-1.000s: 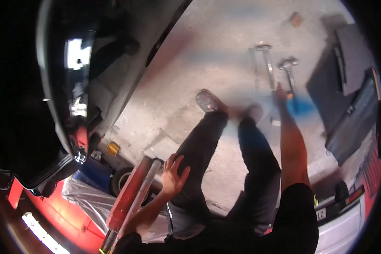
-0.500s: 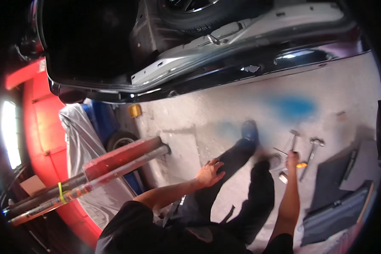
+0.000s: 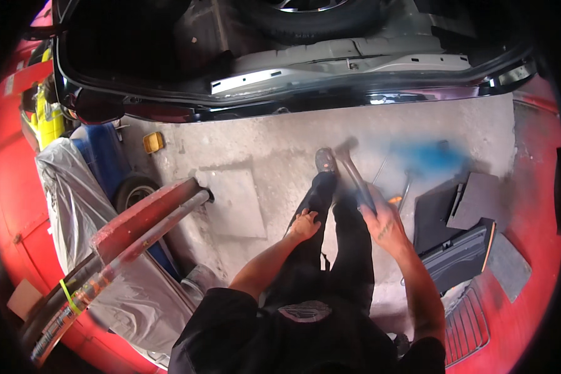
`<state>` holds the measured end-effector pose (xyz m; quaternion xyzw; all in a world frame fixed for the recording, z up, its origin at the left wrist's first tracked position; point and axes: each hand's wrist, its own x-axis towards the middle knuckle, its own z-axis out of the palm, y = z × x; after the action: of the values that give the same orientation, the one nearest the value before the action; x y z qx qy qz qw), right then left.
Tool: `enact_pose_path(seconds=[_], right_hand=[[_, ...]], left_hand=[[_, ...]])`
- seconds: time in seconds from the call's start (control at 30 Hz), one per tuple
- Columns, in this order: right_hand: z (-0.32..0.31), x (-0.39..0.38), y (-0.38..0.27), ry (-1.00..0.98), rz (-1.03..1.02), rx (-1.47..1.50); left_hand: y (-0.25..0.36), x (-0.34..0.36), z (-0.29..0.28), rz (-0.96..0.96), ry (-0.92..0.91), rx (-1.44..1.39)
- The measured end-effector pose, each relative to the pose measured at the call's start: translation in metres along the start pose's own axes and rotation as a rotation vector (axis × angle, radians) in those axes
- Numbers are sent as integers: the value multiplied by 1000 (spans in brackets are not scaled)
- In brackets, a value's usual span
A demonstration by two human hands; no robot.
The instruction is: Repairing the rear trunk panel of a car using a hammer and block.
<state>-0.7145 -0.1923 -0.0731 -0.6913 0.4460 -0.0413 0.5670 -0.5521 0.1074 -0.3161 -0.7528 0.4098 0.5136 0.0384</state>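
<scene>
The right hand (image 3: pixel 383 225) is clamping around the near end of the handle of a hammer (image 3: pixel 357 179), presumably because holding it there is keeping the weight of the head well out from the fist; the hammer is hanging over the concrete floor (image 3: pixel 287 134), its blurred head pointing away from the body and showing just beside a shoe (image 3: pixel 325 161). The left hand (image 3: pixel 305 225) is carrying nothing: its fingers are curving loosely, not closing on anything, and it is resting on a trouser leg (image 3: pixel 321 202), seemingly for steadying the leaning body. Past the right hand, a thin rod (image 3: pixel 380 169) and a long-handled tool (image 3: pixel 406 188) are lying on the floor, perhaps for staying within reach. Nearer the floor's right edge, dark panels (image 3: pixel 477 201) are overlapping, probably to be leaving the footing free. Along the floor's far edge, a black car (image 3: pixel 249 114) is standing with its boot open, exposing a tyre (image 3: pixel 318 23). By the floor's far left corner, a yellow tub (image 3: pixel 153 143) is sitting, and below it a grey sheet (image 3: pixel 75 187) is draping, likely as a dust cover
</scene>
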Motion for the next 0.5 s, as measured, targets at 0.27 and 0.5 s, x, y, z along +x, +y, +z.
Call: enact_pose_path(seconds=[0.27,0.5], right_hand=[[4,114,-122,-98,64,149],[0,175,-113,-68,74,25]], left_hand=[[-34,-6,-28,109,92,-246],[-28,3,-55,68,93,-270]])
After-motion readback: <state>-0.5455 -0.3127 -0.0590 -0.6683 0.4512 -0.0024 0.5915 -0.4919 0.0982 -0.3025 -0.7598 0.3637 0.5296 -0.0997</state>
